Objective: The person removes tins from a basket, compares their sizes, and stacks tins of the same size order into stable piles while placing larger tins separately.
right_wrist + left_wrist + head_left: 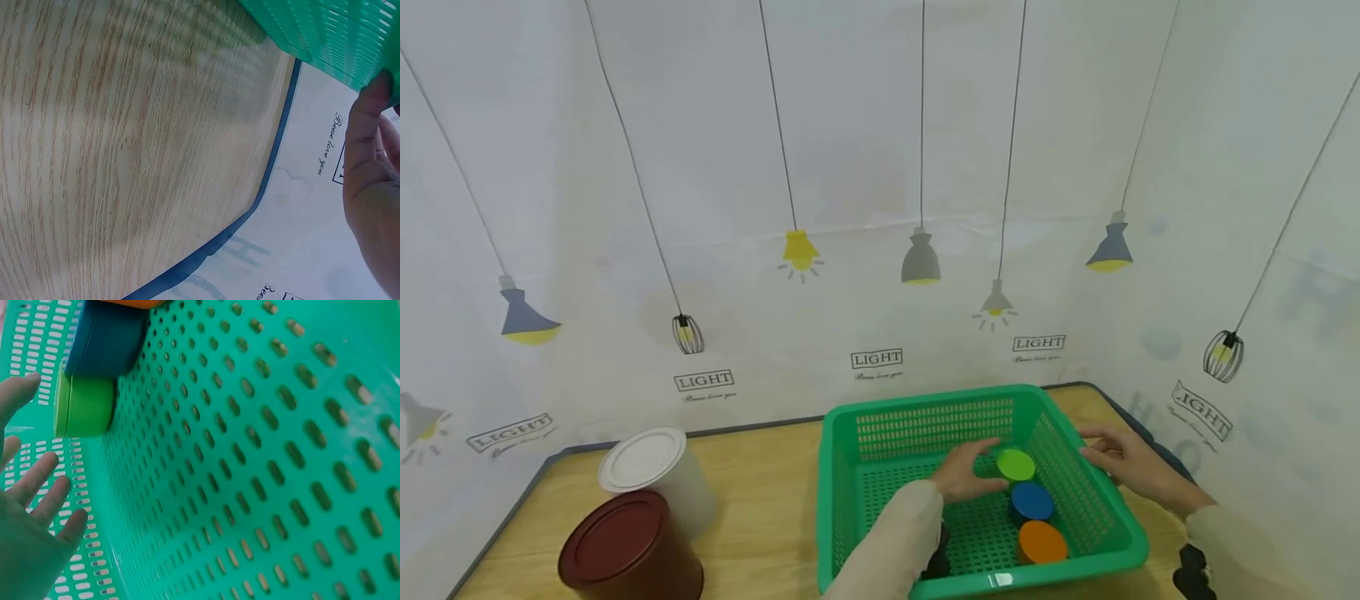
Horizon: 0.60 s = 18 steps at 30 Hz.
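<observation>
A green plastic basket (925, 408) with perforated walls stands on the table. Along its right side sit three short round containers: one with a lime-green top (1016, 465), one blue (1032, 502) and one orange (1042, 542). My left hand (962, 473) reaches into the basket, thumb and fingers spread beside the lime-green container (90, 406). A gap shows between that hand (34, 512) and the container in the left wrist view. At the basket's right rim, my right hand (1123, 462) holds the edge from outside. Its fingertips partly leave the right wrist view.
To the left, a dark red lidded canister (617, 542) stands in front of a white lidded canister (655, 467). Something dark, partly hidden by the left sleeve, shows at the basket's front (937, 557). A wall covering (850, 167) printed with lamps rises behind the wood-grain table (760, 500).
</observation>
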Tool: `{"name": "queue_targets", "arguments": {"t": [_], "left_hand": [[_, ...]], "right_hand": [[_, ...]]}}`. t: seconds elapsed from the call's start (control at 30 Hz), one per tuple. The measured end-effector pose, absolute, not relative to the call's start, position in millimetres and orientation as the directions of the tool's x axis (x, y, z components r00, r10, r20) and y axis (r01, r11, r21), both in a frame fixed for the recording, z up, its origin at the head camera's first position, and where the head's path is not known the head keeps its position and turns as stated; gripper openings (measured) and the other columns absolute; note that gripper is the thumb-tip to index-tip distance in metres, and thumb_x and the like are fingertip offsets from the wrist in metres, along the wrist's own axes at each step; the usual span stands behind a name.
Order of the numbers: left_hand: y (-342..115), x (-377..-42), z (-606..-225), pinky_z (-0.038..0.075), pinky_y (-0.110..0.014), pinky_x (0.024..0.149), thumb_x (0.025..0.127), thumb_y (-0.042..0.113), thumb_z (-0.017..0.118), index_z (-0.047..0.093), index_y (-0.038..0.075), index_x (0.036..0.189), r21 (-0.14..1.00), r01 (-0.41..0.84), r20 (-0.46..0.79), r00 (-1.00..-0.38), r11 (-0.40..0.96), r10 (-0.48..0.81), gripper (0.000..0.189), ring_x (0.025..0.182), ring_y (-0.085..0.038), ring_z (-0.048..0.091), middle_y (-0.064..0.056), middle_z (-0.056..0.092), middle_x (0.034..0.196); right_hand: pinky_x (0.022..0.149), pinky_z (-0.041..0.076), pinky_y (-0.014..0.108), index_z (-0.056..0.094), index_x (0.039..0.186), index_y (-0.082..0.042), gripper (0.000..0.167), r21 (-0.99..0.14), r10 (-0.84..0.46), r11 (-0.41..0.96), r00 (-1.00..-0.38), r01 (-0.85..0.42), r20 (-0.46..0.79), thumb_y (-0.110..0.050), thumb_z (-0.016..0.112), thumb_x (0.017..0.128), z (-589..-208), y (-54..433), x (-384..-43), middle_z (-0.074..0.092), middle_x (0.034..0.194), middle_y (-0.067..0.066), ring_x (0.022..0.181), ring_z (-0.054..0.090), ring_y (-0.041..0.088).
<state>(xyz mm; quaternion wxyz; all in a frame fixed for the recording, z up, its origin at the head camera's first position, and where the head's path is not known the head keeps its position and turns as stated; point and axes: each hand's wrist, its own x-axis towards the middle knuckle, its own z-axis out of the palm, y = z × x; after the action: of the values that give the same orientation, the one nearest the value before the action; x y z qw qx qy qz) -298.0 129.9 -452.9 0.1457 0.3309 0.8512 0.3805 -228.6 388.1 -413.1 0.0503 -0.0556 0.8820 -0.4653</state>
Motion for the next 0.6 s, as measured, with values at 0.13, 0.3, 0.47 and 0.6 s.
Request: {"name": "queue_targets", "arguments": {"t": [0.13, 0.3, 0.47, 0.6], "left_hand": [[134, -296, -452, 0.037, -0.037, 0.091, 0.082, 0.029, 0.063, 0.037, 0.017, 0.136, 0.729, 0.483, 0.004, -0.712, 0.486, 0.702, 0.061, 0.120, -0.021, 0.038, -0.004, 0.040, 0.133], [140, -293, -448, 0.035, -0.039, 0.094, 0.081, 0.031, 0.064, 0.037, 0.017, 0.135, 0.715, 0.468, -0.030, -0.722, 0.519, 0.691, 0.062, 0.125, -0.023, 0.030, -0.005, 0.034, 0.137], [148, -293, -446, 0.034, -0.036, 0.095, 0.083, 0.031, 0.062, 0.038, 0.015, 0.134, 0.696, 0.481, -0.022, -0.728, 0.533, 0.686, 0.059, 0.125, -0.022, 0.031, -0.004, 0.034, 0.137], [153, -293, -447, 0.035, -0.033, 0.094, 0.084, 0.029, 0.061, 0.040, 0.013, 0.133, 0.697, 0.478, -0.032, -0.724, 0.534, 0.689, 0.056, 0.123, -0.020, 0.035, -0.003, 0.036, 0.136]], "right_hand": [[0.062, 0.048, 0.033, 0.030, 0.129, 0.012, 0.053, -0.827, -0.147, 0.559, -0.989, -0.063, -0.024, -0.023, 0.047, 0.093, -414, 387, -228, 0.052, 0.100, 0.018, 0.080, 0.053, 0.022], [0.062, 0.048, 0.033, 0.031, 0.129, 0.011, 0.052, -0.830, -0.139, 0.554, -0.990, -0.068, -0.011, -0.022, 0.048, 0.093, -413, 384, -227, 0.052, 0.099, 0.018, 0.081, 0.053, 0.022], [0.062, 0.048, 0.032, 0.032, 0.128, 0.011, 0.052, -0.822, -0.125, 0.564, -0.992, -0.080, 0.011, -0.023, 0.049, 0.092, -413, 384, -226, 0.053, 0.097, 0.016, 0.077, 0.053, 0.021], [0.061, 0.048, 0.032, 0.032, 0.128, 0.011, 0.052, -0.817, -0.129, 0.570, -0.991, -0.092, 0.021, -0.023, 0.049, 0.092, -414, 386, -226, 0.053, 0.097, 0.017, 0.077, 0.053, 0.021]]}}
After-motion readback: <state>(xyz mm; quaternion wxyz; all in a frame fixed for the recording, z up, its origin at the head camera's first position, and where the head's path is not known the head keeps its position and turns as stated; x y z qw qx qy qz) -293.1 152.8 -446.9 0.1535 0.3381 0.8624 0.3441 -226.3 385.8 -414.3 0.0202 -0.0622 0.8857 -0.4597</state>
